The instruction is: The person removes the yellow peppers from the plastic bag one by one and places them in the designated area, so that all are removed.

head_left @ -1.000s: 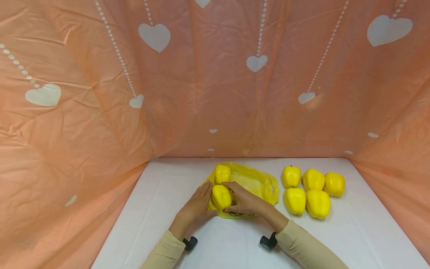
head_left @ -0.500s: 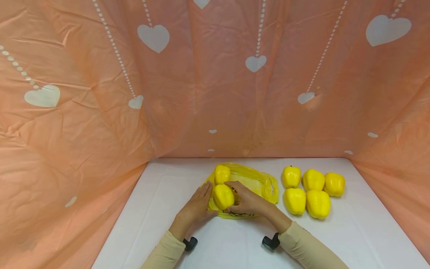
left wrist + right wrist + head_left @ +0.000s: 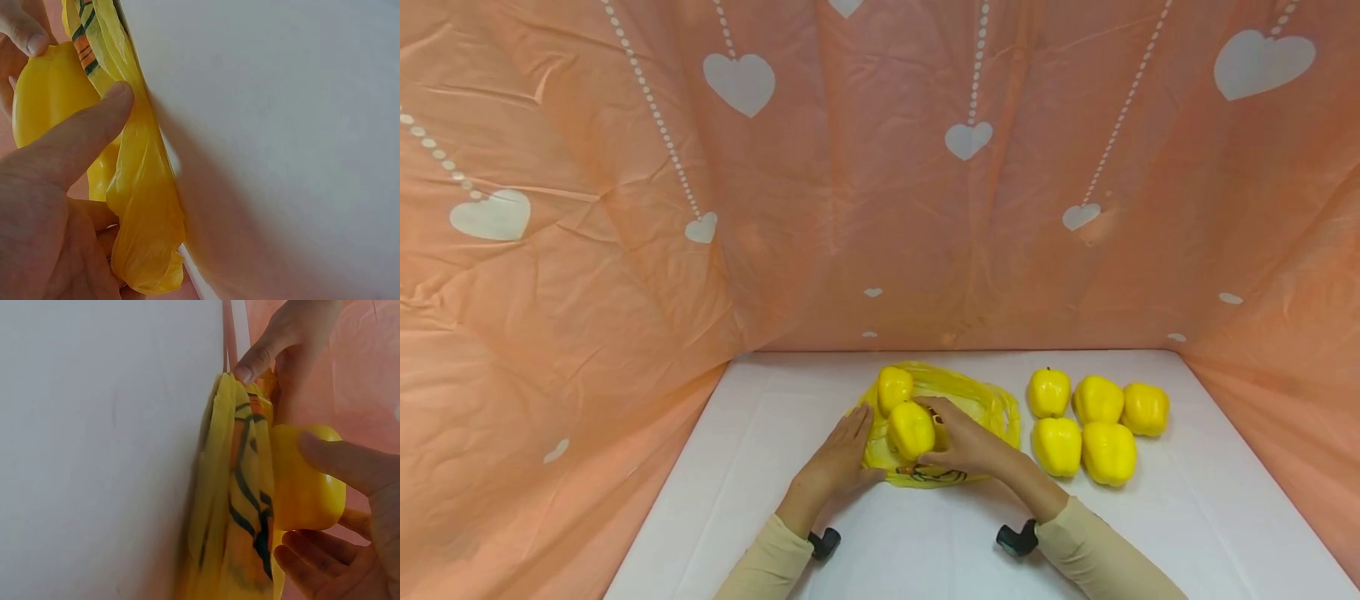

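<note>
In the head view a yellow plastic bag [image 3: 940, 475] with dark and orange print lies flat on the white table. My left hand [image 3: 838, 457] holds its left end; in the left wrist view the thumb [image 3: 94, 134] lies over the bunched plastic [image 3: 147, 219], with fingers partly hidden behind. My right hand [image 3: 964, 442] grips a yellow bell pepper [image 3: 912, 431] over the bag, thumb [image 3: 337, 459] on one side and fingers on the other. Another yellow bell pepper [image 3: 895, 389] sits at the bag's far left, just beyond the held one.
Several yellow bell peppers [image 3: 1108, 452] stand grouped on the table right of the bag. A white cloth covers the table [image 3: 760, 400]. Behind and at both sides hangs a peach sheet [image 3: 850, 208] with white hearts.
The right hand has shifted the gripped bell pepper to the right and slightly away, off the left hand's fingers. The left hand stays in place on the bag.
</note>
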`<move>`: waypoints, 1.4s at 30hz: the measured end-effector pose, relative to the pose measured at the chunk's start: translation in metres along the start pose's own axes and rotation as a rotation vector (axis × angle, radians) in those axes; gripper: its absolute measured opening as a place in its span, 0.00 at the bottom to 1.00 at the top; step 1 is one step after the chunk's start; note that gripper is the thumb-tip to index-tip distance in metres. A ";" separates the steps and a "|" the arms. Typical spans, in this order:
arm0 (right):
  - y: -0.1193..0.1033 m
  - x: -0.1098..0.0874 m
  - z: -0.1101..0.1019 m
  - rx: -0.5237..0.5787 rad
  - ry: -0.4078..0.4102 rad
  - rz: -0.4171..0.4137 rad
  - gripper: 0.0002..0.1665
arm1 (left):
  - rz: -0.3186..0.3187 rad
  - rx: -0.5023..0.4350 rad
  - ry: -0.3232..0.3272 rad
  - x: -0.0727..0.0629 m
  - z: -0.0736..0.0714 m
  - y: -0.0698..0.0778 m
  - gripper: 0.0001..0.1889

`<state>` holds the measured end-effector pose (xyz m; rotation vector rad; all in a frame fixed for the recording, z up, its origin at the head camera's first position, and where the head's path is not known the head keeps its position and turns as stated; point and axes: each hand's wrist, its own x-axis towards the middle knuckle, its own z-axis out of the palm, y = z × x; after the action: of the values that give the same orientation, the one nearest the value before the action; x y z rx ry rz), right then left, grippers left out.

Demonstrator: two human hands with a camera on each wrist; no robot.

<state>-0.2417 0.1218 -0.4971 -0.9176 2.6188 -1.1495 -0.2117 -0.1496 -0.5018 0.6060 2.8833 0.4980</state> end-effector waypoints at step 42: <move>0.003 -0.055 -0.050 -0.083 0.185 0.027 0.54 | 0.008 -0.037 0.011 -0.001 0.000 0.002 0.56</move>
<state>-0.2166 0.1865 -0.4702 -0.8243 2.8362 -1.1797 -0.2102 -0.1483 -0.5016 0.6114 2.8758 0.5566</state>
